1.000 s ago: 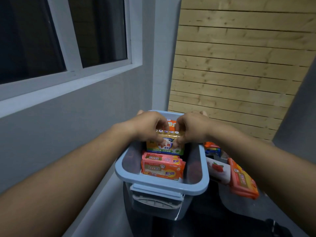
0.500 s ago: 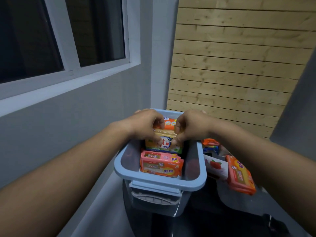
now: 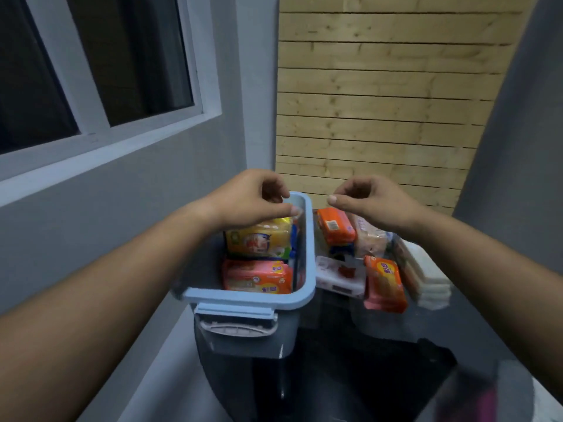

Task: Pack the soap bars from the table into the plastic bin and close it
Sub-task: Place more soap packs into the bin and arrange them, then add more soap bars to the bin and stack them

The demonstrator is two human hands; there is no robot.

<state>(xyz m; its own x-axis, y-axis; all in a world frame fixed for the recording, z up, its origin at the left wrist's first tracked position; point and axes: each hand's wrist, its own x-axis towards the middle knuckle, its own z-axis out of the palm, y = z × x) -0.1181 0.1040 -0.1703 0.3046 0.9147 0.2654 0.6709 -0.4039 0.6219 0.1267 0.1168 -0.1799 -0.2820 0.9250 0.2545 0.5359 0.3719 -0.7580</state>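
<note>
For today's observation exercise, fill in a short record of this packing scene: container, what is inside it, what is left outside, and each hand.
container: blue plastic bin, open, no lid on
inside: yellow soap pack behind, pink-orange soap pack in front
outside, right of bin: orange soap pack, white pack, orange-pink pack
left hand: above the yellow pack, empty
right hand: above the outside packs, empty

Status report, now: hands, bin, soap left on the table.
Left hand over the bin, empty; right hand open above the table soap. Yellow pack and pink pack inside. Orange pack and others outside; bin open.
</note>
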